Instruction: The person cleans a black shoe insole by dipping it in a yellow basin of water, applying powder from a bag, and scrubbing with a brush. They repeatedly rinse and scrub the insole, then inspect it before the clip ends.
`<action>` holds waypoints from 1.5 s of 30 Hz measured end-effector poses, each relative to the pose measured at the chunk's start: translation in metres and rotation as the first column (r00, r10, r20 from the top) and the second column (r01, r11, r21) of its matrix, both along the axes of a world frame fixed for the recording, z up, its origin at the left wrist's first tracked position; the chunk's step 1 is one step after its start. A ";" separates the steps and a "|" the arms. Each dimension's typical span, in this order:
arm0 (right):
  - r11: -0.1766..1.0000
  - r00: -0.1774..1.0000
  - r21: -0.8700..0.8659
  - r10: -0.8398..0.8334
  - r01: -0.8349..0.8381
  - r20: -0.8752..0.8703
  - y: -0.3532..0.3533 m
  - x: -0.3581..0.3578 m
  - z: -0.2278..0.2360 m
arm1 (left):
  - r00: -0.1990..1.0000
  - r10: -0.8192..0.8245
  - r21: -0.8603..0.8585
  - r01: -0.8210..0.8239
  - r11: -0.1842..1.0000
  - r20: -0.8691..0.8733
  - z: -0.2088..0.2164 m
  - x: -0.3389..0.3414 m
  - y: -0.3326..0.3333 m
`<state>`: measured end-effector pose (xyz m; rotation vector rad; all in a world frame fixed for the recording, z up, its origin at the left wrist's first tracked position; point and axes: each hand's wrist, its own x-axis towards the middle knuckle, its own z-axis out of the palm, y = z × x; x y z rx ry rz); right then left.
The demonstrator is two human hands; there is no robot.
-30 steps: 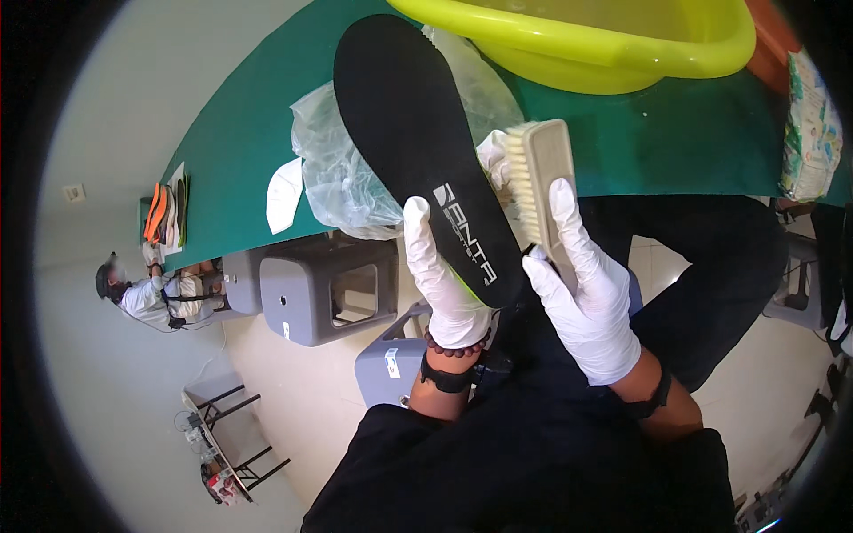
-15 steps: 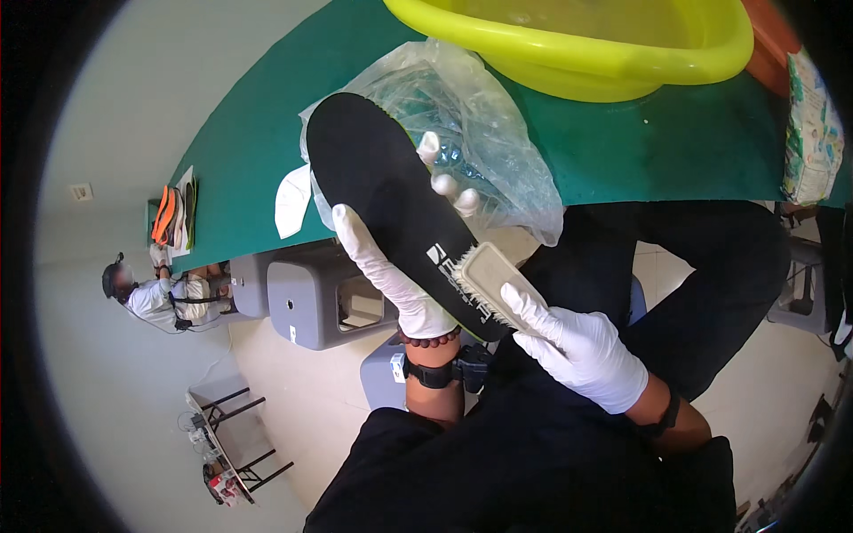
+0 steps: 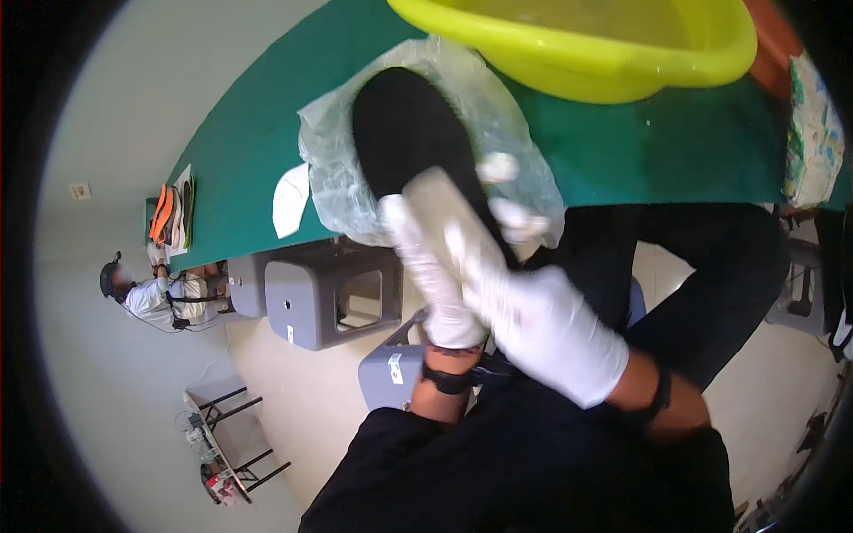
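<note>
The left hand (image 3: 440,298) holds a black insole (image 3: 400,124) in front of the near edge of the green counter (image 3: 240,191), with a crumpled clear plastic bag (image 3: 333,200) behind it. Its fingers are spread only as wide as the insole, thumb along the left edge and fingertips past the right.

The right hand (image 3: 551,329) has its fingers closed around a pale brush (image 3: 435,200); blur hides their exact placing. Half a second ago the brush was on the printed end nearest the body; now it has slid up to the insole's middle, and the insole itself has shifted to the right. The stroke seems to be reaching a fresh stretch of the surface, while the right hand covers the printed end. The bristles are hidden, so how firmly they press cannot be told.

A yellow basin (image 3: 613,67) stands beyond the bag, back from the counter's near edge.
</note>
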<state>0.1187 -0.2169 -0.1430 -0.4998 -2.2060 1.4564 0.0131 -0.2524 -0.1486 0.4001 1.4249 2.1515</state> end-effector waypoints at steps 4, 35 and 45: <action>0.977 0.995 -0.187 0.103 -0.104 -0.014 0.019 -0.022 -0.012 | 0.951 -0.170 0.199 0.119 0.973 0.260 -0.008 -0.011 0.003; 0.947 0.965 -0.228 -0.249 0.225 -0.079 0.016 0.041 -0.037 | 0.798 -0.442 0.541 0.179 0.822 0.409 -0.005 -0.019 0.007; 0.966 0.998 -0.250 -0.049 0.058 0.045 -0.006 0.055 -0.042 | 0.847 -0.411 0.562 0.169 0.810 0.337 -0.012 -0.060 0.000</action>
